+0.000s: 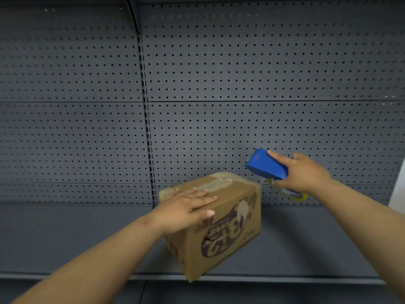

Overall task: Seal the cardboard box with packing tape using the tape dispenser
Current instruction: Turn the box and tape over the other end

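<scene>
A brown cardboard box (228, 227) with dark purple print stands on the grey shelf, turned corner-on toward me. Clear tape (221, 183) lies along the far part of its top. My left hand (186, 207) rests flat on the box top, fingers spread, thumb over the near edge. My right hand (302, 172) holds a blue tape dispenser (265, 164) in the air, above and to the right of the box's far corner. The yellowish tape roll (291, 193) shows beneath that hand. The dispenser is apart from the box.
A grey shelf board (76, 238) carries the box, and its front lip (285, 278) runs below. Behind rises a dark perforated back panel (241, 84) with a slotted upright (145, 106). A pale wall edge (398, 189) shows at far right.
</scene>
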